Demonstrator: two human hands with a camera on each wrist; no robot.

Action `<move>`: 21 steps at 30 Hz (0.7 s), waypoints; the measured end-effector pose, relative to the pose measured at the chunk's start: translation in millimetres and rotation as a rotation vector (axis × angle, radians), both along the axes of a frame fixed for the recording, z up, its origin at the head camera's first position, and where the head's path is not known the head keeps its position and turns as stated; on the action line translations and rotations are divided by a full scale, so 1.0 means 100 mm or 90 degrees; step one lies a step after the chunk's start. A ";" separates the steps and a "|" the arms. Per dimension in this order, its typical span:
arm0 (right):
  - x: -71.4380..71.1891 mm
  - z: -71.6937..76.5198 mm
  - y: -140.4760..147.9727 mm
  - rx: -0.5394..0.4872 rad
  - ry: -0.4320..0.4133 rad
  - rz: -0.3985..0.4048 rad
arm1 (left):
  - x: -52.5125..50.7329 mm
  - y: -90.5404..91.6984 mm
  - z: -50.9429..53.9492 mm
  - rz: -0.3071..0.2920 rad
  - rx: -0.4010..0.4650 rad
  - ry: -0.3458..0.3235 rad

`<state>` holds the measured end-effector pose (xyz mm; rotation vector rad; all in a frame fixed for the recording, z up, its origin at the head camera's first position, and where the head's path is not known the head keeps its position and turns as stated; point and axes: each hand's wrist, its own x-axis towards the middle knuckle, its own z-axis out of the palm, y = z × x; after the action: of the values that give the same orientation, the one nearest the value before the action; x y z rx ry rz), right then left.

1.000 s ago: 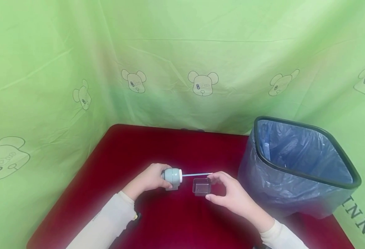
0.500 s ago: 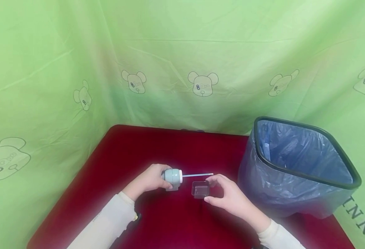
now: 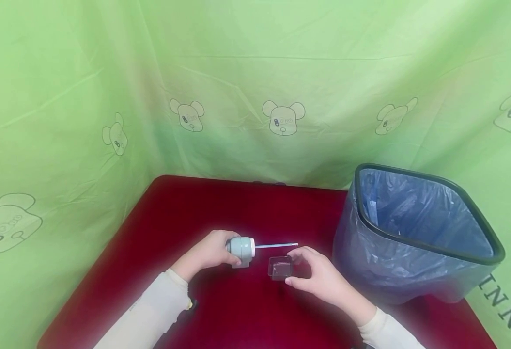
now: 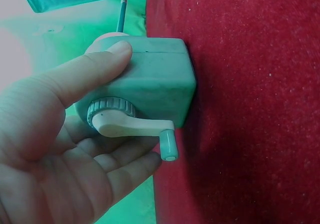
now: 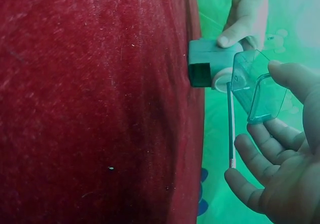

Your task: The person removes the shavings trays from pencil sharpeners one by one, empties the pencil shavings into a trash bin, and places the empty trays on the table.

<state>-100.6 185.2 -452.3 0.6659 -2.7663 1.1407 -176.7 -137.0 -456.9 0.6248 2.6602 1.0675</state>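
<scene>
My left hand [image 3: 211, 249] grips a pale green crank pencil sharpener [image 3: 240, 247], thumb on one side and fingers round the other. Its white crank [image 4: 132, 126] with a green knob shows in the left wrist view. A slim pencil [image 3: 277, 245] sticks out of the white front, pointing right. In the right wrist view the sharpener body has a dark square opening [image 5: 201, 74]. Between thumb and fingers, my right hand [image 3: 322, 276] holds a clear plastic shavings drawer [image 3: 280, 268], apart from the sharpener and just nearer me than the pencil. No shavings can be made out in it.
A bin [image 3: 416, 261] with a black rim and a bluish plastic liner stands at the right of the red-covered table [image 3: 203, 203]. Green printed curtain [image 3: 238, 77] hangs behind and along the left side.
My right hand has shifted slightly left and towards me with the drawer, so the pencil tip now shows free of the fingers. The left hand and sharpener have hardly moved.
</scene>
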 end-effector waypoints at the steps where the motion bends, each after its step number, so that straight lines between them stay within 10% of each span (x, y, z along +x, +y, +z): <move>1: 0.00 -0.01 0.00 0.002 -0.001 0.000 | 0.00 0.00 0.00 0.000 0.001 -0.001; 21: 0.00 -0.20 -0.02 0.029 -0.034 -0.008 | 0.00 0.00 -0.01 -0.001 -0.003 0.007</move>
<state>-100.6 182.9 -472.5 0.6300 -2.8447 1.1125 -176.6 -136.7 -458.0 0.6333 2.6705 1.0606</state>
